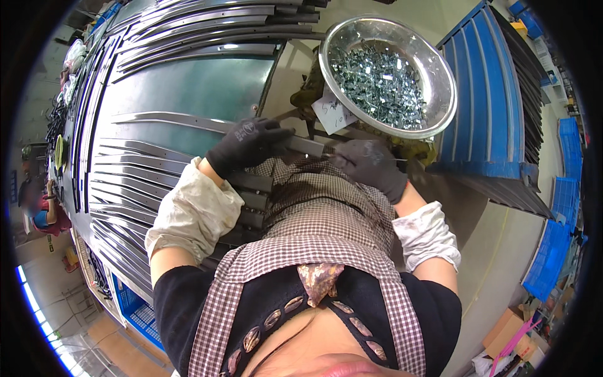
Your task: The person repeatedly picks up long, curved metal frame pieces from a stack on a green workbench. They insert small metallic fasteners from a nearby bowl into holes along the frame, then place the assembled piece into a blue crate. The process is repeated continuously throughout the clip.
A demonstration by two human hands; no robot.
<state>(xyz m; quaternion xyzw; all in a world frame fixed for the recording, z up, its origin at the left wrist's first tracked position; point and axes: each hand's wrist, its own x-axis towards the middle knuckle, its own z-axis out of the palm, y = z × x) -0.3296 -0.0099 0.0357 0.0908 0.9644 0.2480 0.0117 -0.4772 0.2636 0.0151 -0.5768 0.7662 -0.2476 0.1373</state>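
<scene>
My left hand point(248, 146), in a black glove, is closed around a long dark metal strip point(304, 146) near its end. The rest of that strip reaches left over the table. Beside the strip's end, my right hand point(372, 166), also black-gloved, has its fingers pinched together. What it holds is too small and hidden to make out. Beyond the right hand stands a round metal basin point(443, 94) with many small shiny metal clips point(383, 81) in it. More dark strips point(135, 179) lie side by side on the table, left of my left hand.
The green-topped table point(188, 88) carries further strips point(220, 28) stacked at its far side. On the right is a blue metal rack point(477, 81) with dark strips in it. A handwritten paper point(333, 114) hangs by the basin. Another person point(47, 207) is at the far left.
</scene>
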